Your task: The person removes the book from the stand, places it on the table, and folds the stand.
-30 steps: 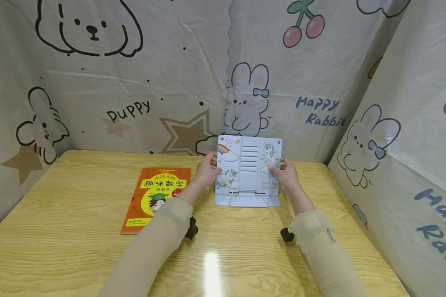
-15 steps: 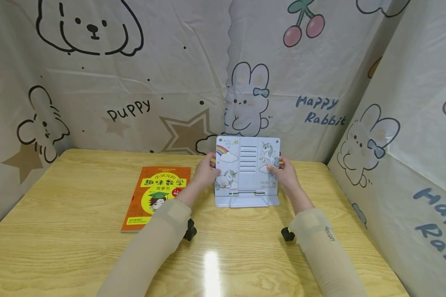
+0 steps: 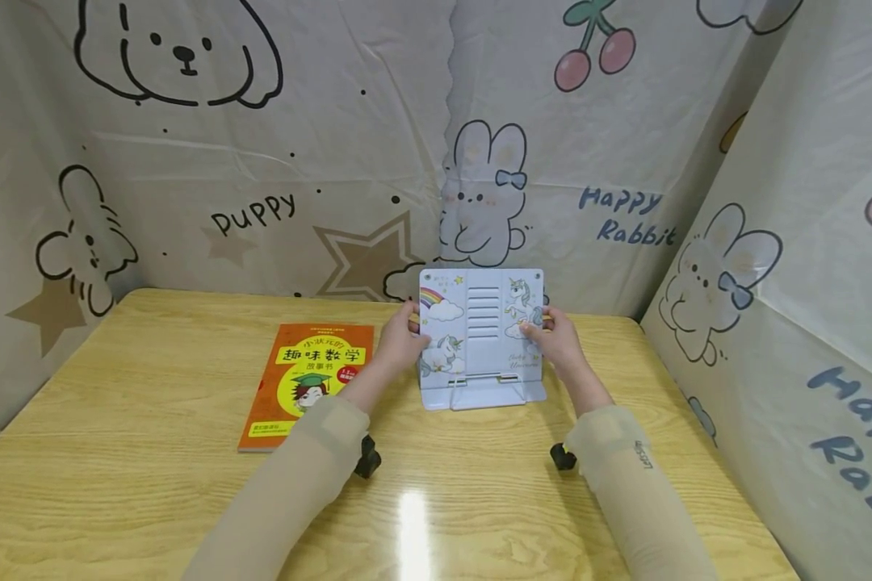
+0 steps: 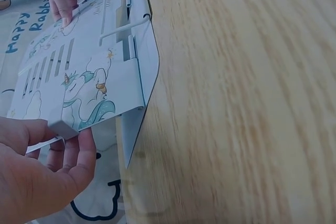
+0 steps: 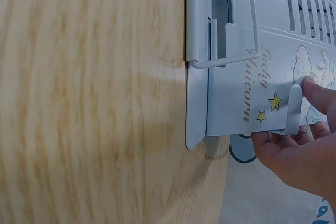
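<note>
A white metal book stand [image 3: 483, 351] with unicorn, rainbow and cloud pictures stands upright, leaning back, near the table's far edge. My left hand [image 3: 400, 340] grips its left side, thumb in front and fingers behind the panel. On the opposite side my right hand [image 3: 563, 343] holds the edge the same way. The left wrist view shows the panel's slots and a wire page holder [image 4: 123, 31] along the bottom. In the right wrist view, my thumb lies by a small folded side tab [image 5: 295, 106]. The back of the stand is hidden.
An orange and yellow book [image 3: 265, 403] lies flat on the wooden table [image 3: 116, 420] left of the stand, partly covered by my left forearm. A printed cloth [image 3: 363, 161] hangs behind the table and along the right side.
The book stand has shifted slightly left and toward me, its lower left corner coming a little nearer. Both hands keep their hold on it. The orange book stays put.
</note>
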The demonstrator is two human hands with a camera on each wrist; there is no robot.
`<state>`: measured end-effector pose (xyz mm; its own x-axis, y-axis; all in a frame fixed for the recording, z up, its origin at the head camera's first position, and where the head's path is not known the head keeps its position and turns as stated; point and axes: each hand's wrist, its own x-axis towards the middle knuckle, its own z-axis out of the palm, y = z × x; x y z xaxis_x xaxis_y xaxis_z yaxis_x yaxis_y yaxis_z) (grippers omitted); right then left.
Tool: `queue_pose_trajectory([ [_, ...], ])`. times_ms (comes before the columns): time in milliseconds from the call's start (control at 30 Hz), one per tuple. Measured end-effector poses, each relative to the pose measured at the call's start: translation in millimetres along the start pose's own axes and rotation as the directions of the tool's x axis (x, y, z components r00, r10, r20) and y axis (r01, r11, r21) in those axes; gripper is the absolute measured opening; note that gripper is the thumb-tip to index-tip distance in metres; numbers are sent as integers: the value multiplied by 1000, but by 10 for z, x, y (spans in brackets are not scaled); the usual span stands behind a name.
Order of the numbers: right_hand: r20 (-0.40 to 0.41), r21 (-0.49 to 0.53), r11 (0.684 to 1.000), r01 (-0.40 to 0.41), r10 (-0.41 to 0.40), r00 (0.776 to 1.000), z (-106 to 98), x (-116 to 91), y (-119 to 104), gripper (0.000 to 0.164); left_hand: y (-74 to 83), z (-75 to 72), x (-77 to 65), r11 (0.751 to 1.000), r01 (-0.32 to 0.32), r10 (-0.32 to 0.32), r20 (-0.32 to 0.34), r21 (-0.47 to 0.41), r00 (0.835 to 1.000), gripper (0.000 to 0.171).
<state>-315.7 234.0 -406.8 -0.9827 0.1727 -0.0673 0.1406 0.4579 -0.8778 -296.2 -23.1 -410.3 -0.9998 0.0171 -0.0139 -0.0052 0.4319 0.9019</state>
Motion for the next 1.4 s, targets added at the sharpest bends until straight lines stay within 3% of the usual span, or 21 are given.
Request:
queue_pose_trajectory([
  [200,19,-16,1000,23,-23,1000,1,21,24,46,-7,-15,-62,1000,13,-13,8,-28,1000,38],
  [533,40,-38,999,32,-30,999,8,33,38,46,-11,-10,-120,1000,31,-31,-2,0,1000,37],
  [1400,146,-48,992,116,-108,983,-8,6,5,41,15,-34,-372,1000,14,-14,-35,13,999,35],
])
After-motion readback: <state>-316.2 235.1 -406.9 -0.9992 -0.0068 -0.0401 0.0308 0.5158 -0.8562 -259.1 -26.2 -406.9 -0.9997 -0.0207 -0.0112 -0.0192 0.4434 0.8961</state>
